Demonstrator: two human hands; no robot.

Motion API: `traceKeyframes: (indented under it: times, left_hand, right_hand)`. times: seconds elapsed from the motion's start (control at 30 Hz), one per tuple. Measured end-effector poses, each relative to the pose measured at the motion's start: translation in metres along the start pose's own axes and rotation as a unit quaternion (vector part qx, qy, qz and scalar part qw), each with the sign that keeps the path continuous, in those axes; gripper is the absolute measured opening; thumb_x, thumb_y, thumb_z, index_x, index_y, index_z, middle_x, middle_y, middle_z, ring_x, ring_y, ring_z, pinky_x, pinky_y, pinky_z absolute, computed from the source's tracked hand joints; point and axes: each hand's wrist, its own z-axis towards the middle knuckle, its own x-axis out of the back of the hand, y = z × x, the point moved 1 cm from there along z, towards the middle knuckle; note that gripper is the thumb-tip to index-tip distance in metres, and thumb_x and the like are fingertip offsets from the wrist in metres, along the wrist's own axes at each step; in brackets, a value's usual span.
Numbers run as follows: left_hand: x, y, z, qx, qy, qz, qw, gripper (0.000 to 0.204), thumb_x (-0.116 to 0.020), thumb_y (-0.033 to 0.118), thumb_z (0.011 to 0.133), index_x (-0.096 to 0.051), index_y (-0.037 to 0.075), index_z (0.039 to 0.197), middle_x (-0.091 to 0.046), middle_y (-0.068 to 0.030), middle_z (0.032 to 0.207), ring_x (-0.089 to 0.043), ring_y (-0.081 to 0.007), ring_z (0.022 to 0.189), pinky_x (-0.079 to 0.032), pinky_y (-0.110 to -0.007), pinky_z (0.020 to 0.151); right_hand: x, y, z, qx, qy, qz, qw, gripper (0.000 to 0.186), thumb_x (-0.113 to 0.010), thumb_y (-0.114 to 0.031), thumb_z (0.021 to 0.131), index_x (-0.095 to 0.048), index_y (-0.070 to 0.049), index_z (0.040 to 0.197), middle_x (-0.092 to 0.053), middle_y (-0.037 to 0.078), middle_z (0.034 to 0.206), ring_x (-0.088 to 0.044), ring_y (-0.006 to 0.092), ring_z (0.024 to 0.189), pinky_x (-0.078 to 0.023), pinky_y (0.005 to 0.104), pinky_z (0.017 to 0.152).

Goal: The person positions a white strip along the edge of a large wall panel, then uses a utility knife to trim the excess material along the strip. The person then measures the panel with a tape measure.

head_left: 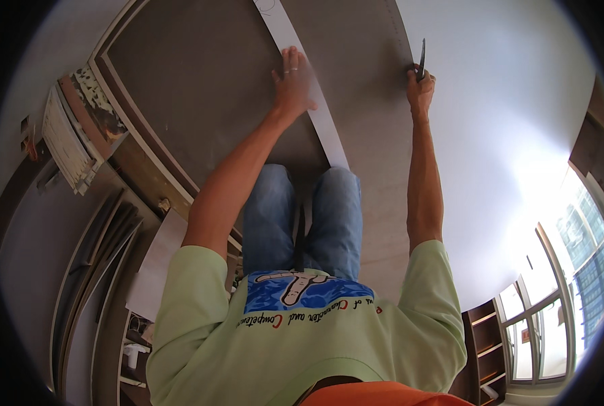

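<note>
My left hand [293, 84] is stretched forward with its fingers apart, over the edge of a long white strip [325, 128] that lies across a dark grey panel [193, 81]. A ring shows on one finger. Farther right, my right hand [421, 93] is closed on a slim dark tool [421, 59] that points away from me; its exact kind I cannot make out. That hand is at the curved boundary between a grey-brown surface [369, 88] and a large white sheet [491, 122]. Whether its fingers also grip the sheet's edge is unclear.
My jeans-clad knees [302, 203] are at the strip's near end. To the left are a raised frame edge [146, 142], a stack of pale sheets [72, 142] and leaning boards [105, 243]. Shelves [488, 345] and bright windows [539, 325] stand at the lower right.
</note>
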Motion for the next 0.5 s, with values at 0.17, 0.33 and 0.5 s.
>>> traceKeyframes:
  times: [0.17,0.33,0.5]
  left_hand:
    - [0.002,0.002,0.001,-0.003,0.0,0.002,1.0,0.133,-0.092,0.038,0.057,-0.009,-0.015,0.147,0.003,-0.0304,0.158,0.004,-0.044,0.148,-0.033,-0.069,0.105]
    - [0.001,0.002,0.003,0.001,-0.004,0.0,1.0,0.133,-0.092,0.038,0.058,-0.009,-0.015,0.147,0.003,-0.0307,0.158,0.004,-0.0443,0.148,-0.033,-0.069,0.106]
    - [0.003,0.002,0.005,-0.006,-0.007,0.004,1.0,0.131,-0.091,0.038,0.06,-0.009,-0.014,0.148,0.003,-0.0297,0.158,0.004,-0.0426,0.148,-0.033,-0.068,0.106]
  right_hand:
    - [0.013,-0.001,0.02,-0.099,-0.109,0.103,0.984,0.032,-0.067,-0.024,0.085,-0.069,-0.007,0.113,-0.062,0.018,0.105,-0.062,0.0328,0.097,-0.048,0.0422,0.086]
    - [0.007,-0.01,0.01,0.018,0.01,-0.026,0.999,0.029,-0.065,-0.022,0.084,-0.07,-0.004,0.107,-0.068,0.012,0.092,-0.065,0.0277,0.087,-0.05,0.04,0.081]
    - [0.016,-0.008,0.023,-0.099,-0.06,0.107,0.988,0.028,-0.061,-0.022,0.086,-0.069,-0.006,0.107,-0.07,0.012,0.088,-0.066,0.0285,0.085,-0.05,0.0395,0.083]
